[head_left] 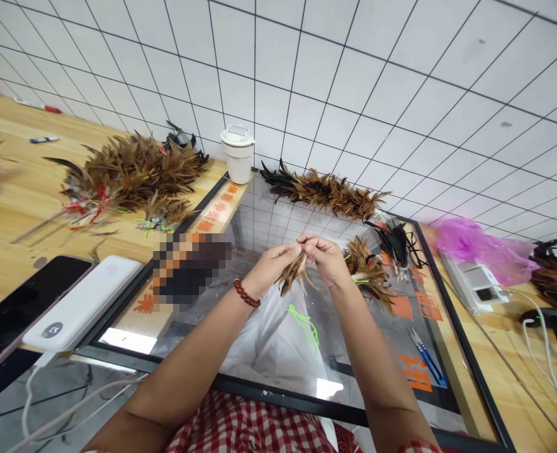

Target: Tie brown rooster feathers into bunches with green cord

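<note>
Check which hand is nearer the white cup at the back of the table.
Left. The left hand is in front and right of the white cup; the right hand sits farther right, past the feather bunch both hands pinch.

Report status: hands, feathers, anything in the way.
Left hand, right hand shut on small feather bundle. Green cord below. Blue scissors lie off right.

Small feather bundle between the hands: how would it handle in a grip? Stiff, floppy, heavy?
Probably very light: the feather bundle is held by fingertips alone, with the left hand and right hand pinching its top. Likely floppy and springy, since the tips droop and splay below the pinch. Single feathers might slip out under a gentle grip.
</note>
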`<action>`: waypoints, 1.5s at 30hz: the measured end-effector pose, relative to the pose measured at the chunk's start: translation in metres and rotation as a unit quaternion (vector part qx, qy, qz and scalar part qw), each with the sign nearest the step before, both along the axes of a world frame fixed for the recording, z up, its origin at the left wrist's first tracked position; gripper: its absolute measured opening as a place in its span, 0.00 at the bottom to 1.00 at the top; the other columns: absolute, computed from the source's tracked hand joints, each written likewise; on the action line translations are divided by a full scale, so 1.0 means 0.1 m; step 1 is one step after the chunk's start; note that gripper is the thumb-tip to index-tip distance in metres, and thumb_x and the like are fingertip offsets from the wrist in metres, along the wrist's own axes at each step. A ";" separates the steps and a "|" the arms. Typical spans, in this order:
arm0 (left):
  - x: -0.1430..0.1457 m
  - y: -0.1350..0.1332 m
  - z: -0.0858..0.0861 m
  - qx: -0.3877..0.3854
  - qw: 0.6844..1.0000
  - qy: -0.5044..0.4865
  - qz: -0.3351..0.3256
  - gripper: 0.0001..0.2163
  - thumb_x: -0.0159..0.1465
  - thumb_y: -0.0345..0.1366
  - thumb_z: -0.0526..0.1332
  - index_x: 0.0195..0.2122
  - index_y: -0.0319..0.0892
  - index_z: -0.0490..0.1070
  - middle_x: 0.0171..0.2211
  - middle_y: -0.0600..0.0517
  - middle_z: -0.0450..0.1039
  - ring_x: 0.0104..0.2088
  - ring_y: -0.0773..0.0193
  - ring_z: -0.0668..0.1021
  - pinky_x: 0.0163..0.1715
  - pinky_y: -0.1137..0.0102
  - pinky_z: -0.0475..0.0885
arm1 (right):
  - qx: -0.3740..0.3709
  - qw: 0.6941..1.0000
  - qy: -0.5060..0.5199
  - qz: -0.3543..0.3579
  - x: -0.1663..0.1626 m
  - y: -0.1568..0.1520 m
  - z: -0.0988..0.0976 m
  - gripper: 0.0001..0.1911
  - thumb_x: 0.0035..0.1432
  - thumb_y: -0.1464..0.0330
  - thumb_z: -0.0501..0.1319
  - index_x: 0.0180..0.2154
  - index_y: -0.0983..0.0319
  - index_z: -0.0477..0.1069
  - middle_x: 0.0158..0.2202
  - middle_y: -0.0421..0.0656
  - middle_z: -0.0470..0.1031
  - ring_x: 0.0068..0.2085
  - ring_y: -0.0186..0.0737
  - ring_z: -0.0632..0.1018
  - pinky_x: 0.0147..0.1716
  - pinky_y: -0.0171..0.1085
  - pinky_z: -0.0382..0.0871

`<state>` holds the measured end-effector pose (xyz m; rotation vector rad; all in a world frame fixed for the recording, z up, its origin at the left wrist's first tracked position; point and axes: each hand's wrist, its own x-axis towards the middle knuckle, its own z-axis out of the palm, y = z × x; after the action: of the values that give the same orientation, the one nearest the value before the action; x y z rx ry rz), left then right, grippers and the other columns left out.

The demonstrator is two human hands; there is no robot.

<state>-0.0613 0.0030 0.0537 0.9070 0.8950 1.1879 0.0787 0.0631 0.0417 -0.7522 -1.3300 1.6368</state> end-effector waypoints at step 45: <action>-0.01 -0.02 -0.05 -0.068 0.989 -0.105 -0.085 0.14 0.53 0.41 0.67 0.26 0.35 0.67 0.19 0.55 0.62 0.14 0.80 0.57 0.15 0.80 0.48 | 0.058 0.984 -0.164 -0.036 0.26 -0.03 0.34 0.07 0.46 0.66 0.66 0.26 0.63 0.71 0.21 0.36 0.69 0.20 0.27 0.63 0.20 0.30 0.54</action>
<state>-0.0625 0.0013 0.0487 0.7180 0.7056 1.0412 0.1048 0.0600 0.0759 -1.0178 -1.5934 1.4067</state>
